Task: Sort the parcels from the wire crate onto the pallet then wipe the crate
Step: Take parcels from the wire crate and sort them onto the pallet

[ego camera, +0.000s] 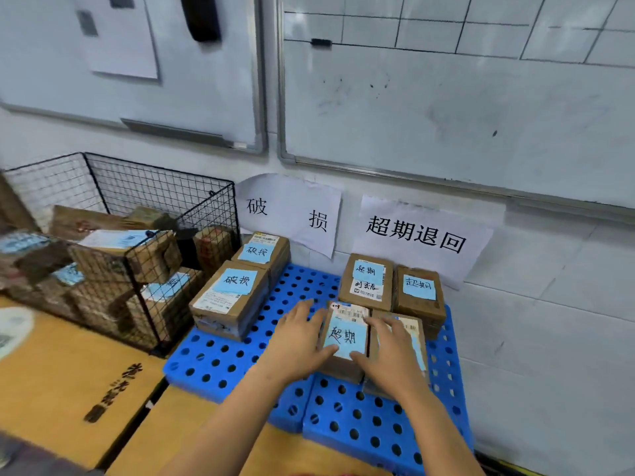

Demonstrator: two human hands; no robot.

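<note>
Sorting is the step in hand: left hand (298,341) and right hand (390,353), fingers straight, press a parcel (344,336) onto the pallet (220,360), at four o'clock from the crate (154,190), where more parcels probably need lifting next.

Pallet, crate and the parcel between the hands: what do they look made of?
Pallet: likely moulded plastic, glossy blue, judging by its uniform colour and round holes. Crate: thin metal wire, seemingly black-coated, in a square grid. Parcel: brown cardboard, matt, with a blue paper note and a printed label on top.
</note>
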